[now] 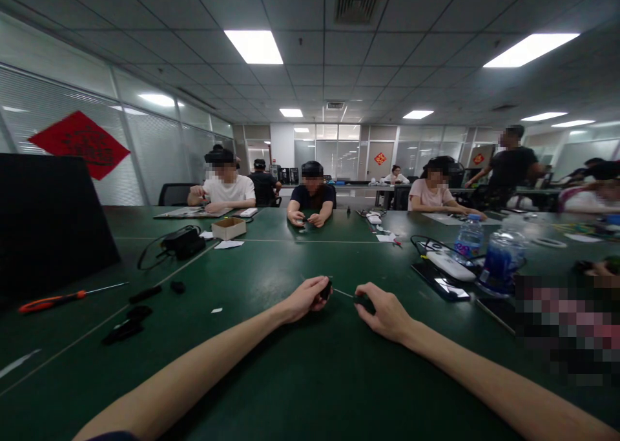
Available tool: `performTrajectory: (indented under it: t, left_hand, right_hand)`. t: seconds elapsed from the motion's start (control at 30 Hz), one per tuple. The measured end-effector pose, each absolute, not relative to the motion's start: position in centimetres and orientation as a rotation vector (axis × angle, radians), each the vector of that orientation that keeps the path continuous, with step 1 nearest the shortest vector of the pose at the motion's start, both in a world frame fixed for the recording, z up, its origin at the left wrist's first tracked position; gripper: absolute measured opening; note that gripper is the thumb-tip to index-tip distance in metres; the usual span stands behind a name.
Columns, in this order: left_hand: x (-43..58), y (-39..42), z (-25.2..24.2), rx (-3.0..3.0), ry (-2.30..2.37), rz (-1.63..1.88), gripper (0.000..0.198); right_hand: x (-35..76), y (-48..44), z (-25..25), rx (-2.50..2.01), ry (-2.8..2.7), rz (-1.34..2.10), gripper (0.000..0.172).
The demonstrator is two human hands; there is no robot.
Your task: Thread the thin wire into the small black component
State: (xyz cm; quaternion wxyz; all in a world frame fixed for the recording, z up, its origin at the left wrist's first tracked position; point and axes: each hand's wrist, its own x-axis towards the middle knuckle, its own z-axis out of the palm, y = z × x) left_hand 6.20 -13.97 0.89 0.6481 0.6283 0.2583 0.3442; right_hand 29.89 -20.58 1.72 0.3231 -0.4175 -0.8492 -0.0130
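Observation:
Over the green table, my left hand (310,297) is closed around a small black part (326,290); its exact kind is too small to make out. My right hand (387,312) grips the dark handle of a small screwdriver (343,292), fingers curled round it. The screwdriver's thin metal shaft points left toward the black part. Whether the tip touches the part cannot be told from here. A small white scrap (216,310) lies on the table to the left of my hands.
An orange-handled screwdriver (53,302) and several black pieces (126,328) lie at left, near a black panel (48,221). A cardboard box (229,228) stands farther back. Bottles (502,260) and a phone (438,283) are at right. Several people sit around the table.

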Motion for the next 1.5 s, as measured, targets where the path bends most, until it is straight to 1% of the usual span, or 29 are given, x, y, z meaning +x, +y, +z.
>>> performTrajectory:
  t: [0.77,1.13,1.5]
  left_hand:
    - [6.2,-14.5,1.5,1.447,0.627,0.762,0.043]
    - [6.5,-14.3,0.7,1.629,0.696,0.783,0.043]
    - [6.0,-15.2,2.2,1.792,0.771,0.733,0.039]
  right_hand:
    - [30.0,-20.2,1.2,-1.099,-2.186,-0.078,0.022]
    - [30.2,-20.3,1.1,-1.097,-2.213,-0.058,0.023]
    - [30.4,-20.7,1.6,-1.044,-2.278,0.032,0.020]
